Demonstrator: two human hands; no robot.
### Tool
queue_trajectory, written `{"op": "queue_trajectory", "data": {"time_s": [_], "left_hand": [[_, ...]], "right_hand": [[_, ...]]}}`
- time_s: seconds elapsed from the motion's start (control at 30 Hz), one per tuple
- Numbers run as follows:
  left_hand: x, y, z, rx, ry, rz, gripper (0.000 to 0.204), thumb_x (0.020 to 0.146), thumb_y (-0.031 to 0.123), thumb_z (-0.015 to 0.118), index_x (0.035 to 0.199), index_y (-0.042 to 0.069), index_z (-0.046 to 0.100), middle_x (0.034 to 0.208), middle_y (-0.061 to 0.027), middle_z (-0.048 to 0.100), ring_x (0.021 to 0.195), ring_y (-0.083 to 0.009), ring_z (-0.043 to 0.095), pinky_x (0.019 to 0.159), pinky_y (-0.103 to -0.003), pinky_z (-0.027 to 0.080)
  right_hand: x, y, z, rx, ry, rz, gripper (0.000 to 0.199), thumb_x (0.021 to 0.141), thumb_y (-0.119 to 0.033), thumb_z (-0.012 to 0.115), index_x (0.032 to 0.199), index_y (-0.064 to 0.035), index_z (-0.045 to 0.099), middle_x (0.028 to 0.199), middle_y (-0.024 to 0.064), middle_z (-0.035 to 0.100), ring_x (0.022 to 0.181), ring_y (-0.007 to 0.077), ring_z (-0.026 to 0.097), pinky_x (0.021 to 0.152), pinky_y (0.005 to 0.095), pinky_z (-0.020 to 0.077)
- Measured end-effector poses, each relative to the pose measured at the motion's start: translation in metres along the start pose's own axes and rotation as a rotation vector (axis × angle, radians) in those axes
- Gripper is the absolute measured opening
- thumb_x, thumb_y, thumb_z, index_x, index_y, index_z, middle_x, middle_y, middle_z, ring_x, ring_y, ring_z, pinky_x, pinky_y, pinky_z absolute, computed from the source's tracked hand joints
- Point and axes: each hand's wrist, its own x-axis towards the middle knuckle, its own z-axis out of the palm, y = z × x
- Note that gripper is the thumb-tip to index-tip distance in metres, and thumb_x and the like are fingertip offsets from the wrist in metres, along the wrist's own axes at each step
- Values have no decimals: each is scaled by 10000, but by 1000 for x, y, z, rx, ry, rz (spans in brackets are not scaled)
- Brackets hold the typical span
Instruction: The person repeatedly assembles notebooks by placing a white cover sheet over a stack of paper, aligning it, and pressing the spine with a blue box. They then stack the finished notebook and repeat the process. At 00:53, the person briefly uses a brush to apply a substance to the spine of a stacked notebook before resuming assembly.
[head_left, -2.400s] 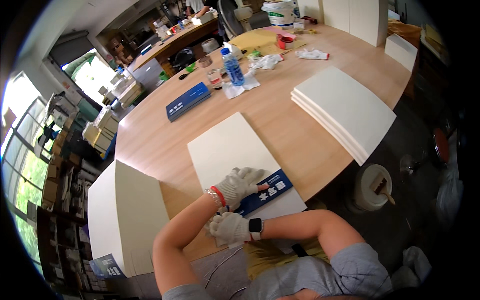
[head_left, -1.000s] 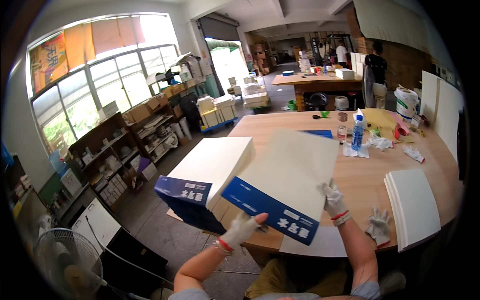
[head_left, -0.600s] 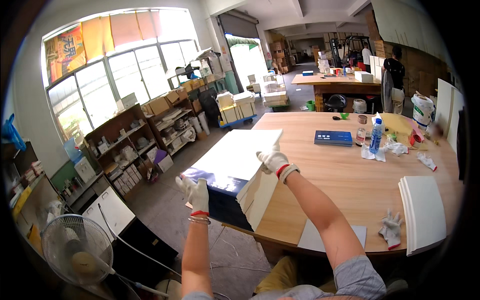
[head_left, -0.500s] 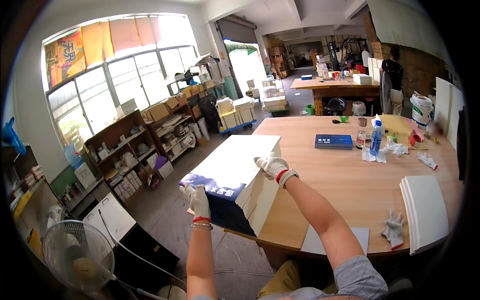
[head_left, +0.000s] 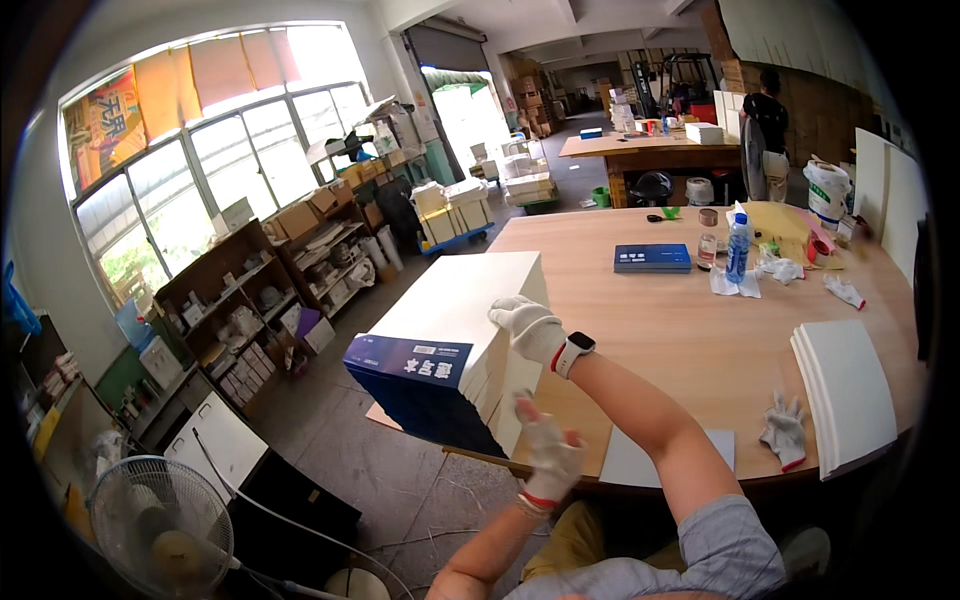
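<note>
A tall block of white paper pads [head_left: 455, 290] stands at the table's near left corner. A dark blue printed cover [head_left: 420, 400] spans its near end. My right hand [head_left: 530, 325], in a white knitted glove, is bent over the right upper edge of the block, fingers together on top; the thumb is hidden. My left hand [head_left: 552, 460], also gloved, is off the block, just to the right of its near end. It is blurred by motion, holds nothing visible, and its thumb and a finger stand apart.
On the table [head_left: 640, 320] lie a blue pad stack [head_left: 652, 258], a blue-capped bottle [head_left: 738, 248], a jar [head_left: 707, 240], a loose glove [head_left: 783, 432], a white board stack [head_left: 845, 395] and a grey sheet [head_left: 665, 455]. A fan [head_left: 160, 520] stands left. A person [head_left: 767, 130] is far right.
My left hand has let go of the blue end of the block and moved right, toward my body. My right hand stays at the block's edge, turned more over its top.
</note>
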Motion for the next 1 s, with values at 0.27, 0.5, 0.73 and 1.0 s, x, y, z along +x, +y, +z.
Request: {"op": "queue_trajectory", "data": {"time_s": [0.27, 0.5, 0.73, 1.0], "left_hand": [[3, 91, 42, -268, -292, 506, 762, 760, -21, 615, 1420, -95, 242, 1420, -319, 339, 1312, -446, 376, 1072, -445, 335], [-28, 169, 237, -896, -1167, -404, 341, 980, 184, 433, 1255, -15, 468, 1264, -172, 532, 1115, -274, 557, 978, -381, 448], [-116, 252, 377, -1182, -1587, -1593, 514, 983, 420, 385, 1248, -20, 412, 1170, -151, 552, 1029, -280, 563, 893, -371, 493], [-131, 242, 409, -1204, -1703, -1781, 620, 932, 573, 416, 1080, -29, 428, 825, -72, 512, 722, -231, 510, 638, -324, 486]], "right_hand": [[-223, 36, -108, 241, 213, 287, 359, 782, 60, 525, 1113, -38, 621, 1107, 159, 629, 1051, 322, 594, 906, 365, 487], [-424, -6, -230, -753, 211, 759, 286, 835, -75, 573, 1119, -58, 596, 1235, 222, 530, 1023, 382, 589, 825, 424, 504], [-496, -22, -245, -591, 345, 1539, 389, 865, -122, 502, 1236, -8, 474, 1370, 273, 366, 874, 397, 633, 743, 478, 525], [-514, -18, -242, -758, -94, 1435, 214, 843, -124, 501, 1026, -20, 541, 1383, 300, 360, 682, 312, 664, 553, 453, 537]]}}
